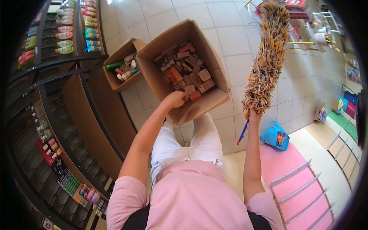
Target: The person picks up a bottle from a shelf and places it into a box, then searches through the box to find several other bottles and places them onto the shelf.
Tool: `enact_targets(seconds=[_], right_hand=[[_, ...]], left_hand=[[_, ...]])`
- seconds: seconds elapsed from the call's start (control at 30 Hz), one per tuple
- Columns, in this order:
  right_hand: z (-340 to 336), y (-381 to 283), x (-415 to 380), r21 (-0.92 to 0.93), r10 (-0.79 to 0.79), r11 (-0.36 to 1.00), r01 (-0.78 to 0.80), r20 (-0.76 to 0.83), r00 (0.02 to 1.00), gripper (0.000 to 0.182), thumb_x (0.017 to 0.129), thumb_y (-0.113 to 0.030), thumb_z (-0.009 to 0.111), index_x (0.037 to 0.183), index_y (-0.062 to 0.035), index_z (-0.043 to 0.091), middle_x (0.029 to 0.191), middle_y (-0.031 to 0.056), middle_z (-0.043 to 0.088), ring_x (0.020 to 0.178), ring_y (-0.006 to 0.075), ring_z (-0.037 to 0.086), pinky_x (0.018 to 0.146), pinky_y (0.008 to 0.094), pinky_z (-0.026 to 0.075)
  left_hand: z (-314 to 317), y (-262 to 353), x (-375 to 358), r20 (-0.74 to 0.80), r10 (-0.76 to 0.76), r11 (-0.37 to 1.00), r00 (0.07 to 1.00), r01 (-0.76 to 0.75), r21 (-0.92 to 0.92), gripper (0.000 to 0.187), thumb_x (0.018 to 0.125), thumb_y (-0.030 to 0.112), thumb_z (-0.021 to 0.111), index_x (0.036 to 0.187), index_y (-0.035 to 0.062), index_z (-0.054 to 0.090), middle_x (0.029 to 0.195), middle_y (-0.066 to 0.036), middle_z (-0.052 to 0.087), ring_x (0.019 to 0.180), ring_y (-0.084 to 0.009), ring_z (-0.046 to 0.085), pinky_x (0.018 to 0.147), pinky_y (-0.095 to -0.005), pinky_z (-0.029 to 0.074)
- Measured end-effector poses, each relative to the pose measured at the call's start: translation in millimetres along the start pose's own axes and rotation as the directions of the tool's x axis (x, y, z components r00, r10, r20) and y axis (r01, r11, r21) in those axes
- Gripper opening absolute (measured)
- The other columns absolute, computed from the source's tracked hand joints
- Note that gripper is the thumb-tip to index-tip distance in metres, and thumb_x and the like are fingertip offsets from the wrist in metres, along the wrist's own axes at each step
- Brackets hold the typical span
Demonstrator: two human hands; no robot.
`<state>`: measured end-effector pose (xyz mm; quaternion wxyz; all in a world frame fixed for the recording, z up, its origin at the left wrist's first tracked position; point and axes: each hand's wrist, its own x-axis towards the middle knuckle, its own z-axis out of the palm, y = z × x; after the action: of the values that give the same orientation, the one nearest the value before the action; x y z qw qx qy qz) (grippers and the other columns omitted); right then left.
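Note:
My right hand (254, 117) is wrapped round a feather duster (269, 57) with brown, orange and white plumes, held upright. Its blue handle (243, 132) sticks out below my fist. My left hand (175, 99) reaches over the near side of a large open cardboard box (153, 82). Its fingers are curled and closed at a small brown box (189, 89); part of the grip is hidden. Many small brown and red product boxes lie jumbled inside, among them an orange-red one (174, 75) and a red one (195, 95).
A smaller carton (112, 81) with bottles and tubes stands left of the large box. Dark shelves (73, 61) with toiletries line the left side. A blue bag (274, 135) sits on the floor at right, near a pink panel (283, 165) with metal prongs. A display rack (306, 42) stands at upper right.

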<state>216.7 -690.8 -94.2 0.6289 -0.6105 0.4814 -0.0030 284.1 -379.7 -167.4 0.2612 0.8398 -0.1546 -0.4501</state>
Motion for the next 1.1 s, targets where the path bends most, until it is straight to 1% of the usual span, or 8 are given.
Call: enact_targets(seconds=[0.07,0.23,0.33,0.4,0.57,0.93,1.03,1.1], right_hand=[[-2,10,14,-0.011,0.055,0.998,-0.055,0.027,0.998,0.034,0.066,-0.013,0.065,0.093,-0.008,0.045,0.066,-0.0002,0.048,0.043,0.0064,0.04,0.032,0.0207,0.026],[-17,49,31,-0.085,0.258,0.964,-0.252,0.072,0.963,0.04,0.065,-0.009,0.065,0.099,-0.0056,0.044,0.073,0.0004,0.052,0.049,0.0054,0.043,0.037,0.0188,0.031],[-42,81,37,-0.127,0.35,0.931,-0.343,0.038,0.936,0.031,0.068,-0.006,0.062,0.095,-0.0078,0.048,0.077,-0.002,0.051,0.058,0.0049,0.045,0.041,0.0197,0.034],[-57,94,43,-0.142,0.37,0.921,-0.363,0.025,0.929,0.032,0.069,-0.006,0.061,0.097,-0.0074,0.047,0.081,-0.0011,0.052,0.063,0.0063,0.048,0.045,0.0201,0.037],[-66,102,48,-0.082,0.378,0.921,-0.38,-0.045,0.925,0.041,0.068,-0.004,0.062,0.105,-0.0022,0.044,0.097,0.0048,0.051,0.088,0.014,0.048,0.074,0.0272,0.039],[-63,69,38,0.034,0.317,0.949,-0.315,-0.076,0.946,0.023,0.071,-0.005,0.058,0.092,-0.0056,0.047,0.079,0.0009,0.053,0.051,0.0075,0.043,0.036,0.02,0.029],[-56,60,26,-0.03,0.276,0.959,-0.28,-0.099,0.956,0.026,0.072,-0.007,0.059,0.095,-0.005,0.047,0.081,0.0007,0.053,0.056,0.0071,0.044,0.04,0.0201,0.031],[-49,48,10,-0.177,0.225,0.955,-0.236,-0.079,0.971,0.036,0.072,-0.011,0.061,0.103,-0.0026,0.045,0.09,0.0037,0.053,0.073,0.0111,0.048,0.058,0.0235,0.039]], left_hand=[[2,6,24,0.183,-0.357,0.842,0.916,0.23,0.488,0.027,0.067,0.006,0.05,0.093,0.008,0.055,0.101,-0.009,0.053,0.087,-0.0257,0.053,0.072,-0.0342,0.043],[47,-87,72,-0.247,-0.362,0.826,0.899,0.432,0.363,0.04,0.07,0.015,0.05,0.109,0.0086,0.044,0.1,-0.01,0.053,0.093,-0.0257,0.051,0.074,-0.0349,0.042],[65,-110,83,0.074,-0.116,0.787,0.991,0.046,0.616,0.037,0.075,0.016,0.044,0.11,0.005,0.042,0.105,-0.01,0.05,0.094,-0.0258,0.05,0.077,-0.0341,0.041],[89,-106,103,0.136,-0.297,0.774,0.945,0.154,0.614,0.036,0.076,0.017,0.041,0.111,0.0055,0.042,0.111,-0.008,0.046,0.102,-0.0235,0.045,0.082,-0.0365,0.037],[150,-120,99,-0.07,-0.051,0.559,0.996,0.087,0.824,0.038,0.076,0.023,0.04,0.111,0.0087,0.044,0.113,-0.007,0.043,0.112,-0.0188,0.033,0.086,-0.0437,0.029],[142,-94,118,-0.068,-0.197,0.227,0.978,0.113,0.967,0.033,0.076,0.023,0.041,0.103,0.008,0.052,0.108,-0.007,0.047,0.105,-0.0282,0.038,0.081,-0.0428,0.033],[120,-73,118,-0.347,-0.466,0.481,0.814,0.562,0.673,0.032,0.079,0.022,0.037,0.105,0.0063,0.049,0.106,-0.01,0.047,0.089,-0.0243,0.05,0.07,-0.0398,0.041],[69,-40,92,-0.029,-0.457,0.77,0.889,0.411,0.488,0.031,0.081,0.023,0.035,0.102,0.0051,0.049,0.104,-0.01,0.049,0.087,-0.024,0.052,0.065,-0.036,0.045]])
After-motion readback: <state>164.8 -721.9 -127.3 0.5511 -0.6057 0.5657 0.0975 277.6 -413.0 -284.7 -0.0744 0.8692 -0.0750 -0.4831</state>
